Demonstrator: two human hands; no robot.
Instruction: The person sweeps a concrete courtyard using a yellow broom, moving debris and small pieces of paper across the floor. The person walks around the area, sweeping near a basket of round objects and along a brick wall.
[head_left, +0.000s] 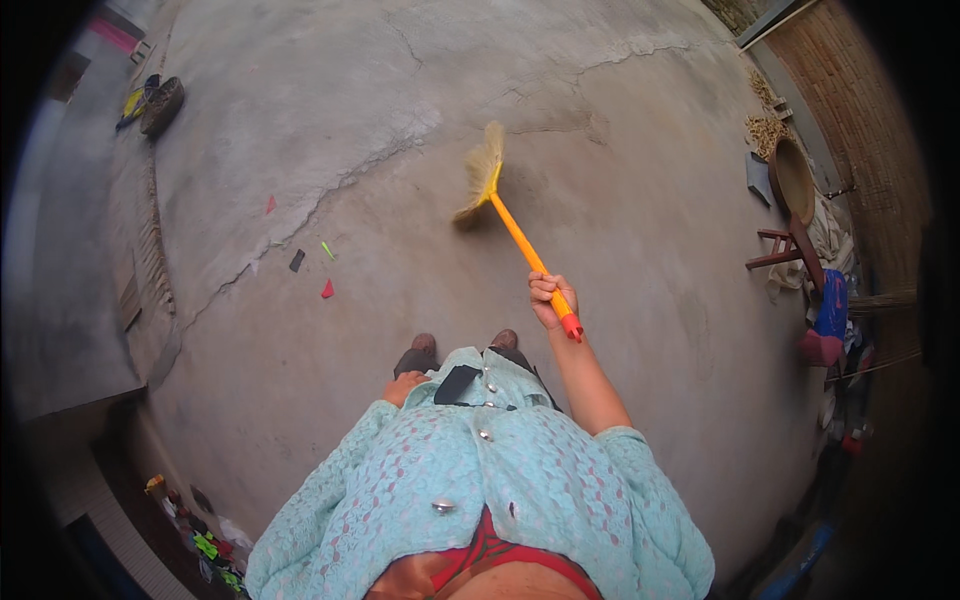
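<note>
My right hand (553, 297) is wrapped round the orange handle of a broom (521, 240), near its red end cap. The broom slants away from me to the upper left, and its yellowish bristles are held out over the concrete floor, slightly blurred. Whether they touch the floor I cannot tell. My left hand (402, 387) rests against my left side by the hem of my light blue top; its fingers are mostly hidden. Left of the broom lie small scraps: a red piece (327, 289), a dark piece (297, 260), a bright green strip (327, 250) and a smaller red bit (270, 204).
Cracks run across the concrete floor (640, 200). Along the right wall stand a round basket (791, 181), a wooden stool (777, 247) and a blue and pink bag (830, 312). A dark basket (162, 107) sits at the far left. Colourful litter (207, 545) lies at the lower left.
</note>
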